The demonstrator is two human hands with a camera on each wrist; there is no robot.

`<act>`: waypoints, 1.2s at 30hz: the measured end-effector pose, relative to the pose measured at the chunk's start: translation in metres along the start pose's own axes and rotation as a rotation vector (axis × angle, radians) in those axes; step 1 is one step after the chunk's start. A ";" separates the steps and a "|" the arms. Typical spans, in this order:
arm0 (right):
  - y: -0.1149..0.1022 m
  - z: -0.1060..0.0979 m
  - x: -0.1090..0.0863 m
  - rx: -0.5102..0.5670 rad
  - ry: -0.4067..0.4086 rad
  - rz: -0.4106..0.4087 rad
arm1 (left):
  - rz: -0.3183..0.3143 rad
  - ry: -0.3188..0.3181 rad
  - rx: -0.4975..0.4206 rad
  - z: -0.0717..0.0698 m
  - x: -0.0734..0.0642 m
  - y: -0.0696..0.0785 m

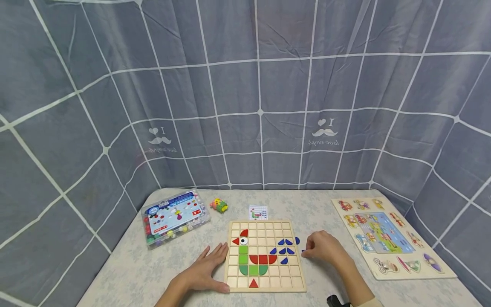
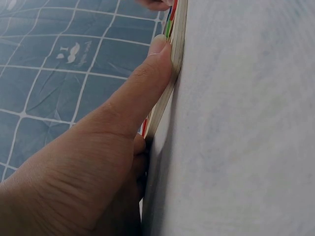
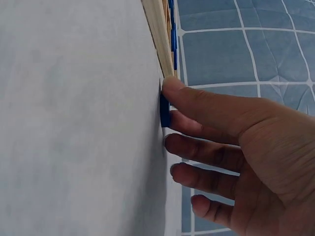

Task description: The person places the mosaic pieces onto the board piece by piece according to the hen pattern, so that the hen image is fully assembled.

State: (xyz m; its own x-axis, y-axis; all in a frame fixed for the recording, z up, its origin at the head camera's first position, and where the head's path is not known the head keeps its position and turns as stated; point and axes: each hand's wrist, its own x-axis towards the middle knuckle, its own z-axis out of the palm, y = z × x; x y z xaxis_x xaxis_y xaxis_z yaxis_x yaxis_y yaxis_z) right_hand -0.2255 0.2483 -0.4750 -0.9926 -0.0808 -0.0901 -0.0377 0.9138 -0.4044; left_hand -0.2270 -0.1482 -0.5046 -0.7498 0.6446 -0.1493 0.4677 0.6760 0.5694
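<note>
A wooden grid board (image 1: 280,284) lies on the table, with red, green and blue tiles forming a bird-like figure. My left hand (image 1: 207,269) lies along its left side with fingers spread; in the left wrist view the thumb (image 2: 152,69) touches the board's edge. Just off the right side, my right hand (image 1: 326,246) pinches a small blue tile (image 3: 165,110) between thumb and index finger, low at the tabletop. Its other fingers are loosely bent. Another blue tile (image 1: 297,241) sits at the board's right edge. Behind the board lies a small picture card (image 1: 258,212) with a similar figure.
A clear plastic box of colourful beads (image 1: 176,216) stands at the back left, near a small toy figure (image 1: 219,205). On the right lies a wooden picture puzzle (image 1: 391,238). A grey-blue checked curtain (image 1: 261,94) surrounds the table.
</note>
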 end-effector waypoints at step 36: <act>0.017 -0.007 -0.011 0.122 -0.059 -0.256 | -0.007 0.002 0.028 0.001 0.001 -0.001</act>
State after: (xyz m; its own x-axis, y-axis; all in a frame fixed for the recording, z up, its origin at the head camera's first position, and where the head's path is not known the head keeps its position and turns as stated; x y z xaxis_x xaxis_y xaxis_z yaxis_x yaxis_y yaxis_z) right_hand -0.2157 0.2671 -0.4746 -0.9440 -0.3292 -0.0226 -0.2686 0.8064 -0.5268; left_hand -0.2271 -0.1476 -0.5062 -0.7543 0.6389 -0.1515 0.4753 0.6905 0.5453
